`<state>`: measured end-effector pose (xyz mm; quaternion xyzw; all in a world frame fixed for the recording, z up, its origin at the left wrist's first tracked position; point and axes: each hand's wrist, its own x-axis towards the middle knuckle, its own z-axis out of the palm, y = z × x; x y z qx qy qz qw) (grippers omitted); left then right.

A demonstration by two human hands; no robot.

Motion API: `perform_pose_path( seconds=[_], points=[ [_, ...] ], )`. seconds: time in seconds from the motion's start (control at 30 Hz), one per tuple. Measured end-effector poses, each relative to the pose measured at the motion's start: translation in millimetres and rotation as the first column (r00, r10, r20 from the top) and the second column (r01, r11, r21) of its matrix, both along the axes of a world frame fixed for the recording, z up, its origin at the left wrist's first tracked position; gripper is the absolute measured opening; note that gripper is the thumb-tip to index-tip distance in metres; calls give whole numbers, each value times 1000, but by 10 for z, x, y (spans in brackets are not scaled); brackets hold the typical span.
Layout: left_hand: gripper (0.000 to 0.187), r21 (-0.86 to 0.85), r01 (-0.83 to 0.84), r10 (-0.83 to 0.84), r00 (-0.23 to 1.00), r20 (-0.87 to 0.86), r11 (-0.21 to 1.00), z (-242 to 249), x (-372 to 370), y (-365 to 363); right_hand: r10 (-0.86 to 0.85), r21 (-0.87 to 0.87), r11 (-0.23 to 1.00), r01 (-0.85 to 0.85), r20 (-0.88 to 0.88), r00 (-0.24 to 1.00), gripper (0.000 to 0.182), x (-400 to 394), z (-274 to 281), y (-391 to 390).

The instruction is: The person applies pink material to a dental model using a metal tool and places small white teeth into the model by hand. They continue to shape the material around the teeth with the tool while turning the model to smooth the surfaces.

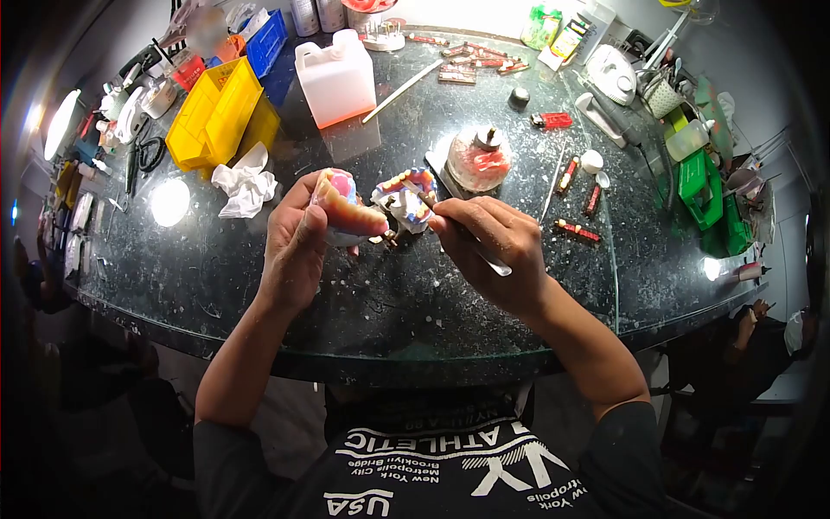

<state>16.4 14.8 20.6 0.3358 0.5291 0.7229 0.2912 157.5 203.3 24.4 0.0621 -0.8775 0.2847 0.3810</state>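
Observation:
My left hand (294,246) is closed around a dental model (347,208) with a row of yellowish teeth and pink material, held up off the bench. A slim metal wax knife (493,259) is gripped in my right hand (493,238), its rounded end sticking out below the palm. The knife's other end reaches toward a second dental model (406,206), white and blue with teeth along its rim, which lies between my hands. Whether the tip touches this model I cannot make out. Just behind my right hand stands a glass spirit lamp (480,160) with reddish contents.
Crumpled white paper (245,182) and a yellow bin (216,117) are on the left. A white jug (335,80) with pink liquid stands at the back. Rows of artificial teeth (577,230), a red lighter (551,120) and green bins (699,190) lie to the right.

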Motion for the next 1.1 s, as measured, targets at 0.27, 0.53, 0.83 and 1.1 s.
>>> perform_pose_path(
  seconds=[0.27, 0.53, 0.83, 1.1],
  points=[
    [71, 13, -1, 1, 1000, -14, 1000, -19, -6, 7, 6, -41, 999, -4, 39, 999, 9, -24, 67, 2],
    [71, 9, -11, 11, 1000, -4, 1000, 5, 1, 6, 0, -90, 996, 7, 76, 997, 9, -22, 136, -10],
    [72, 24, -4, 4, 1000, 4, 1000, -13, -6, 9, 10, -194, 981, 8, 93, 996, 13, -16, 152, 1],
    [74, -47, -44, 44, 999, 1, 998, -39, -99, -26, -112, -336, 934, 123, 51, 992, 18, 249, 333, 193]
  ],
)
